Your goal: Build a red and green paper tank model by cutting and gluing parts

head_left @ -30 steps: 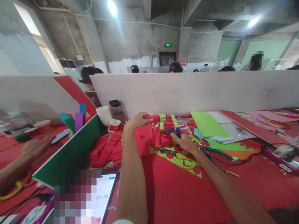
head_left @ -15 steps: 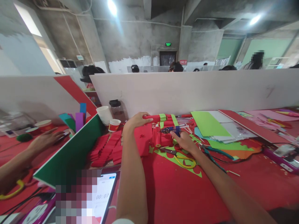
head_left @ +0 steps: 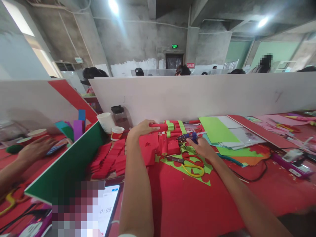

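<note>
My left hand (head_left: pixel 144 127) is closed round the left end of a red roll (head_left: pixel 160 127) with a light green band near its other end. More red rolls (head_left: pixel 164 144) lie just below it. To the right, my right hand (head_left: pixel 200 144) grips a dark blue tool (head_left: pixel 189 137) whose tip points left, over the red pieces. Scissors with red and yellow handles (head_left: pixel 194 169) rest on light green paper scraps nearer to me. A red sheet (head_left: pixel 148 148) with a dark mark lies below my left hand.
Stacked red strips (head_left: pixel 108 158), a paper cup (head_left: pixel 117 133) and a dark-lidded bottle (head_left: pixel 119 115) are at the left. A green divider (head_left: pixel 71 164) separates a co-worker's hand (head_left: pixel 37 147). Paper sheets (head_left: pixel 219 130) lie right; a phone (head_left: pixel 110 207) is in front.
The blue tool in my right hand has shifted right, away from the rolls below the held one. My left hand still holds its roll. The whole view has moved slightly.
</note>
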